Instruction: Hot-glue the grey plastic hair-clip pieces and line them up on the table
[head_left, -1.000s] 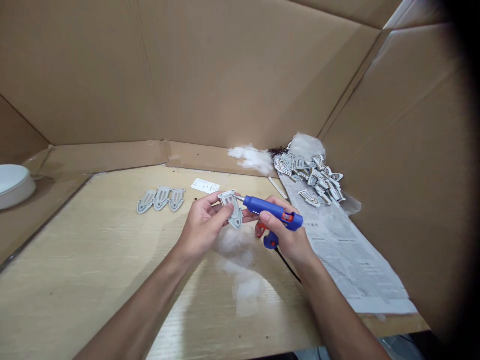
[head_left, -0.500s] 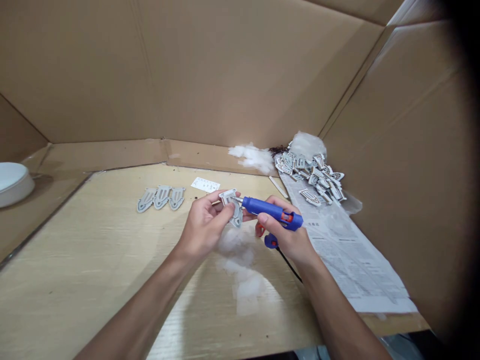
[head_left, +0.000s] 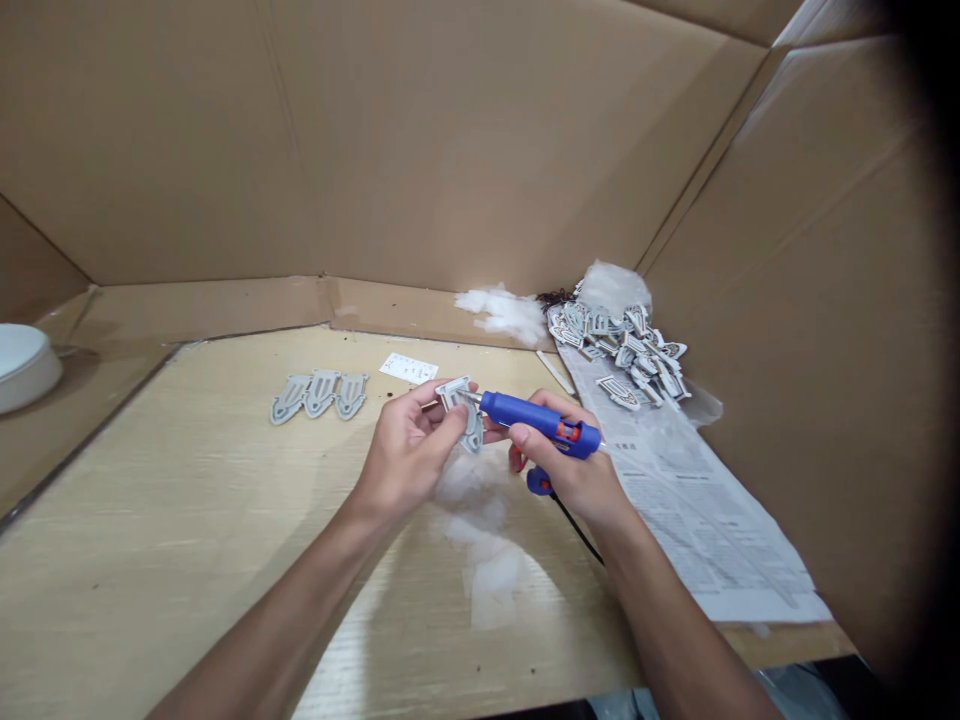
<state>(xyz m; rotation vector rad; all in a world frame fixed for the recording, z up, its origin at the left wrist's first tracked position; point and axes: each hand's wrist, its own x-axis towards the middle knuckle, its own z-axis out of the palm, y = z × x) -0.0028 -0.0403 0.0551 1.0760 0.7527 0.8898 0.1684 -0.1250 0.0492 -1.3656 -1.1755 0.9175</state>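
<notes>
Between the thumb and fingers of my left hand [head_left: 412,445] is a small grey-and-white shield-shaped piece [head_left: 472,434], tilted above the table. My right hand [head_left: 574,465] is wrapped round a blue glue gun [head_left: 525,412] with an orange trigger. The gun's metal nozzle points left and meets the upper part of the piece, near my left thumb; whether glue is coming out is too small to tell. Three similar grey pieces [head_left: 321,393] lie side by side on the table, left of my hands.
White fluffy wadding [head_left: 496,570] lies below my hands, with more [head_left: 510,314] at the back. A pile of pieces [head_left: 645,355] rests on newspaper [head_left: 705,520] at the right. A white card [head_left: 409,368], a white round container [head_left: 26,370] and cardboard walls [head_left: 450,140] surround the work.
The glue gun and my right hand have shifted very slightly left. The whole view has also moved a little; both hands keep their holds.
</notes>
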